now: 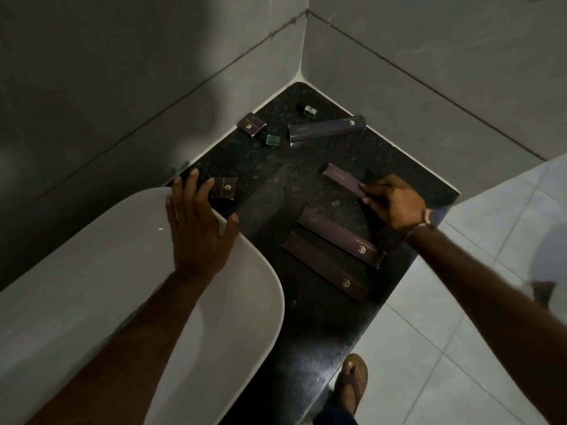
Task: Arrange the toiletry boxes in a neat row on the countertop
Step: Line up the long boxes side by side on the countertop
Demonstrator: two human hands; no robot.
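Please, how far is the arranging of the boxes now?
Done: two long boxes lie side by side near the counter edge. In hand: the right hand grips a third long box; the left hand reaches to a small box, fingertips at its side. Left: the long box and the small box near the corner remain scattered.

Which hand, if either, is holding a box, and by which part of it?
The right hand grips a long box at its near end. The left hand is open over the basin rim, fingertips beside a small box, holding nothing.
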